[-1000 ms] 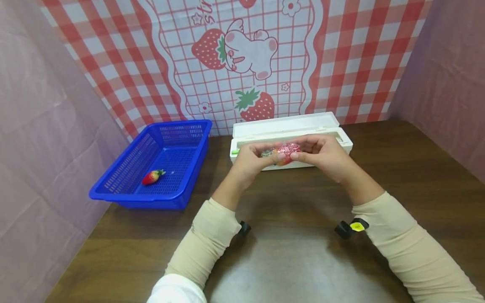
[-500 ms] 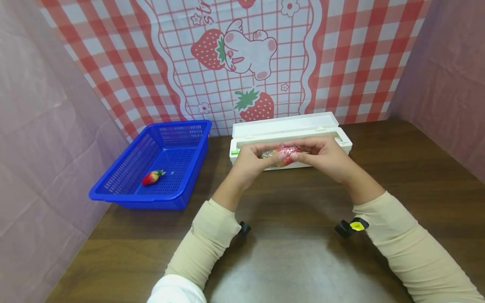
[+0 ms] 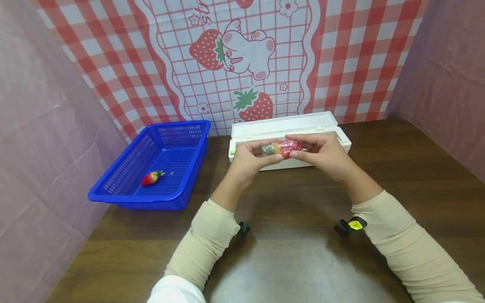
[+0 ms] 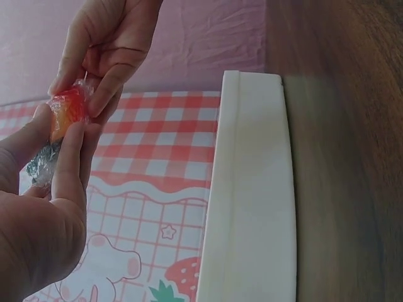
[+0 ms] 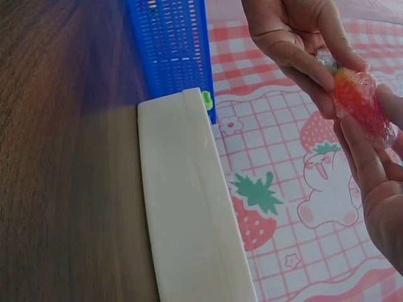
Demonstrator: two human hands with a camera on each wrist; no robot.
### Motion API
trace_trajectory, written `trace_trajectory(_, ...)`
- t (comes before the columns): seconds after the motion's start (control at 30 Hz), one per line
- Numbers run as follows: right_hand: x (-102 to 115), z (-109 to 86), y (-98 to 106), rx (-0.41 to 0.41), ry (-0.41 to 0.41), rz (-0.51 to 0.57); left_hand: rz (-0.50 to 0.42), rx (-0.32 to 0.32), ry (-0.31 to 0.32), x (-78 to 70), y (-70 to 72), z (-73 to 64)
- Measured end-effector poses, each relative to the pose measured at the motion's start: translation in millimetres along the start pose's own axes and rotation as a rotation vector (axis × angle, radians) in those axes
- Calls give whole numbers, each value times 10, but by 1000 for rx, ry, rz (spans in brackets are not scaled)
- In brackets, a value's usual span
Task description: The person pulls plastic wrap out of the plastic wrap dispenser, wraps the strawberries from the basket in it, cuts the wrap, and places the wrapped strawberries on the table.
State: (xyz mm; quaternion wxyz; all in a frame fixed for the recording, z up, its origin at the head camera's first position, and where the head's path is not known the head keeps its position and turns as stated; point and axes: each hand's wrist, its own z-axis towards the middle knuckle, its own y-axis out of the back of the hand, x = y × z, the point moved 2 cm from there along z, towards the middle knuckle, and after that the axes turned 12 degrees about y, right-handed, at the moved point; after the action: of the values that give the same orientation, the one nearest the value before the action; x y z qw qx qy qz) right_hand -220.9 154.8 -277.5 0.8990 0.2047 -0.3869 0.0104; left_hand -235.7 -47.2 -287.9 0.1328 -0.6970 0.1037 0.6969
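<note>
A strawberry in clear plastic wrap is held up between both hands, its green leaves toward the left. My left hand pinches the leafy end between thumb and fingers. The red end is in the grip of my right hand. Crinkled film covers the strawberry in the left wrist view, with fingers of both hands round it. In the right wrist view the wrapped strawberry shows its red and yellow skin. Behind and below the hands stands a long white box with its lid raised.
A blue plastic basket at the left holds an unwrapped strawberry. A small green tab sits at the white box's left end. A checked cloth hangs behind the brown table, with pink cloth at both sides.
The wrapped strawberry has been raised slightly, and its leafy end shows more plainly. The right fingers have shifted over its top. The basket and box stay put.
</note>
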Motion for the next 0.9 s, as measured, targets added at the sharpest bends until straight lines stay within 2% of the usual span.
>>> trace_trajectory(0.1,-13,7,21,4,-6,-11,-2,11,-9,-8,-11,0)
trace_trajectory(0.2,-26,17,33,27,18,-26,3,9,9,-8,-14,-1)
trace_trajectory(0.27,-35,23,37,54,61,-41,-5,17,26,-1,-16,-3)
trace_trajectory(0.37,-30,26,46,92,177,-99,-42,52,54,20,-25,-2)
trace_trajectory(0.5,-19,7,77,96,275,-193,-61,102,73,40,-40,-5)
trace_trajectory(0.67,-5,-49,131,79,245,-285,103,53,40,50,9,-30)
trace_trajectory(0.77,5,-91,180,51,217,-331,211,37,-32,48,53,-59)
trace_trajectory(0.9,10,-136,256,20,195,-362,359,24,-158,30,94,-117)
